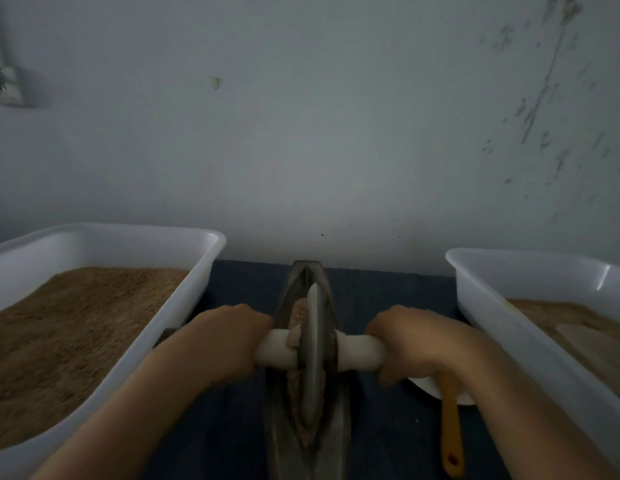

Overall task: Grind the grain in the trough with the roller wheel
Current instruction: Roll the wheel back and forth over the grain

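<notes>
- The trough (306, 344) lies on the dark tabletop (388, 299), between two white tubs.
- The roller wheel (313, 351) stands upright in the middle of the trough.
- The left hand (228, 341) grips the white handle (275, 348) left of the trough, fingers curled round it.
- The right hand (409, 341) grips the handle on the trough's other side the same way.
- The grain (296, 317) in the trough looks clumpy and partly crushed, so the grinding seems underway, with more rolling likely left.
- A yellow scoop (450, 427) lies right of the trough.

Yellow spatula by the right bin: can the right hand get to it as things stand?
Probably yes. The spatula lies just below the right hand with nothing over its handle, but that hand grips the roller handle and must let go.
</notes>
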The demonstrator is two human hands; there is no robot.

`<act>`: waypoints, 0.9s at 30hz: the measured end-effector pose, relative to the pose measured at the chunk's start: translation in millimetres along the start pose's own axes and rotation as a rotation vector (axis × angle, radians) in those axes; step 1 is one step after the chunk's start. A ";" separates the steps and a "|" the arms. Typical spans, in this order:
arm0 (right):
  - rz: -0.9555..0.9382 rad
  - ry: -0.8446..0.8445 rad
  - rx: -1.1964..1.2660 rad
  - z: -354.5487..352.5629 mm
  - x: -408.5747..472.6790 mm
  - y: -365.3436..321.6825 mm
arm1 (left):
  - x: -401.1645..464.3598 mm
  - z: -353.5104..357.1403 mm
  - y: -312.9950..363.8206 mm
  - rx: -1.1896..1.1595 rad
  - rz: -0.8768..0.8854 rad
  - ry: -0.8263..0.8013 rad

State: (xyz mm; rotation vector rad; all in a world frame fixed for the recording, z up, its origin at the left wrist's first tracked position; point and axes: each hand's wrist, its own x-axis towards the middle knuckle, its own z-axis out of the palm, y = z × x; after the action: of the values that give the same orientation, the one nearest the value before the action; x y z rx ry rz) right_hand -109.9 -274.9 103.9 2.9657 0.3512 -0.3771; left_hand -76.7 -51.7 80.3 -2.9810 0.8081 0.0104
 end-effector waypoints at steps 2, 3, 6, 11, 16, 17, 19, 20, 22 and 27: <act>-0.025 -0.036 0.009 -3.3 -6.7 -0.6 | -4.0 -4.9 0.1 0.003 0.022 -0.077; -0.031 -0.037 0.018 -3.3 -8.2 0.2 | -4.4 -6.0 0.2 0.002 0.031 -0.098; -0.015 -0.038 0.035 -0.5 -1.0 2.4 | -0.1 -7.3 0.3 -0.031 0.024 -0.099; 0.069 0.231 0.040 13.7 25.5 7.6 | 22.5 11.0 -4.1 -0.034 -0.054 0.153; 0.120 0.744 0.000 42.6 56.6 9.3 | 36.8 34.2 -3.6 0.002 -0.141 0.491; 0.110 0.782 0.024 45.5 59.3 9.3 | 37.7 36.7 -2.3 0.010 -0.150 0.532; 0.104 0.794 0.020 47.2 59.3 9.9 | 37.7 37.3 -0.8 0.017 -0.158 0.572; 0.110 0.768 -0.002 46.4 57.3 10.3 | 36.8 36.0 -1.3 0.030 -0.150 0.543; 0.109 0.681 -0.027 41.4 51.1 10.7 | 35.8 29.8 -3.8 0.030 -0.124 0.438; 0.069 0.220 0.035 10.6 24.5 5.7 | 22.8 10.7 -3.7 0.000 -0.064 0.164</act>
State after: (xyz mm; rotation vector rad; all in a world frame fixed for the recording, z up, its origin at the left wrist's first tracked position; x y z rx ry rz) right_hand -87.9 -276.9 87.9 3.0500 0.2660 -0.0485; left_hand -55.2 -59.5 69.4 -3.0366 0.7265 -0.2403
